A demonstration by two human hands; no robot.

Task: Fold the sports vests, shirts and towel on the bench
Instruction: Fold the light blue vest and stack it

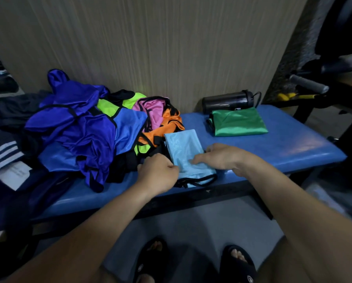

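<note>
While half-folded into a narrow panel, light blue vest [183, 152] lies on the front part of the blue bench [283, 144], its black-trimmed near edge at the bench lip. Pinched at the left edge by the left hand [157, 173], fingers curled round the fabric, probably to keep the fold from sliding on the slick mesh. Pressed from the right by the right hand [219, 157], fingers stretched fairly flat across the cloth, gripping nothing, seemingly smoothing or pinning the layer while the other side is adjusted. Judged as mid-fold, one more turn likely needed.

Just left and touching, a loose heap of unfolded vests [85, 127]: deep blue, neon green, pink, orange, all with black binding, piled against the wall and waiting. Well apart to the right, a folded green vest [239, 122] set squarely, evidently the start of the finished stack, with a dark bottle [229, 101] lying on its side behind it.

Padded, glossy bench, dark frame beneath. Pale striped wall panel [171, 48] behind. Dark clothing with white stripes [1, 152] at far left; gym equipment with a grey handle [307, 83] at right. Grey floor, sandalled feet below.
</note>
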